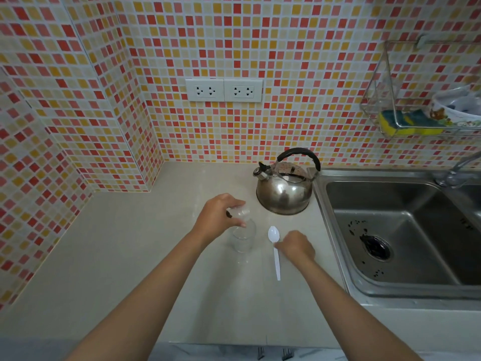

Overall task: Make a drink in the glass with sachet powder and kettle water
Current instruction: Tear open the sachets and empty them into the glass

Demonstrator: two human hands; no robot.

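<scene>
A clear glass (pixel 244 237) stands on the pale counter. My left hand (pixel 221 214) hovers over its rim, fingers shut on a small crumpled sachet (pixel 238 211) tipped towards the glass. A white plastic spoon (pixel 275 250) lies on the counter just right of the glass, bowl pointing away from me. My right hand (pixel 296 246) rests on the spoon's handle near the bowl, fingers curled on it. A steel kettle (pixel 285 187) with a black handle sits behind the glass, beside the sink.
A steel sink (pixel 406 230) with a tap (pixel 455 173) lies to the right. A wire rack (pixel 416 115) on the tiled wall holds sponges and a bowl. Two wall sockets (pixel 223 89) sit above the counter. The counter (pixel 117 256) stretches left.
</scene>
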